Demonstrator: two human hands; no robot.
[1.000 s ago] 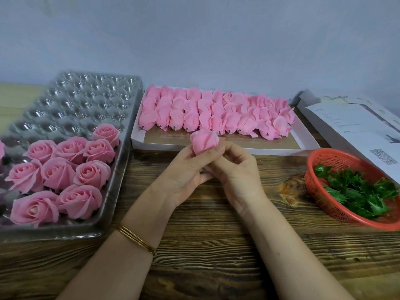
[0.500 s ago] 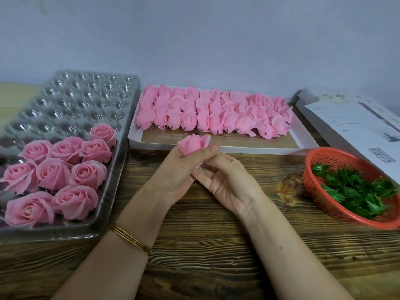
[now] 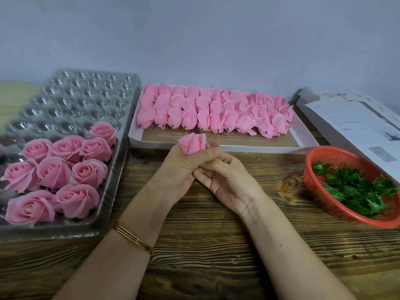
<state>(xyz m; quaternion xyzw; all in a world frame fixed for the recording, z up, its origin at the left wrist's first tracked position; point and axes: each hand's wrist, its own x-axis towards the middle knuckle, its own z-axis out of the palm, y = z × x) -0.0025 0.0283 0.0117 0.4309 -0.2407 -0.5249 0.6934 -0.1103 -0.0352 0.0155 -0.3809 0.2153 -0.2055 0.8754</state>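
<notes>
Head view, wooden table (image 3: 194, 245). The left hand (image 3: 179, 169) held one pink rose bud (image 3: 192, 145) upright above the table's middle, just in front of the near rim of a white box (image 3: 238, 146). Its fingers and thumb were curled round the bud's lower half, and the petals stood clear above the knuckles. The right hand (image 3: 227, 180) lay palm-up just beside it, its fingers curled in and touching the left hand's fingers below the bud. Whether it pinched the bud's base could not be told, as that part was hidden. Thin gold bangles (image 3: 134, 237) sat on the left wrist. The white box held folded pink buds (image 3: 216, 113) in close rows, filling its far part, with bare brown lining along the near edge. To the left sat a clear plastic tray (image 3: 86, 98) with round cups. Opened roses (image 3: 58, 167) filled the near cups, each touching its neighbours. To the right stood a red basket (image 3: 324, 154) of green leaves (image 3: 357, 191), well apart from the hands. Printed sheets (image 3: 357, 126) lay behind the basket, one with a square code near its corner.
</notes>
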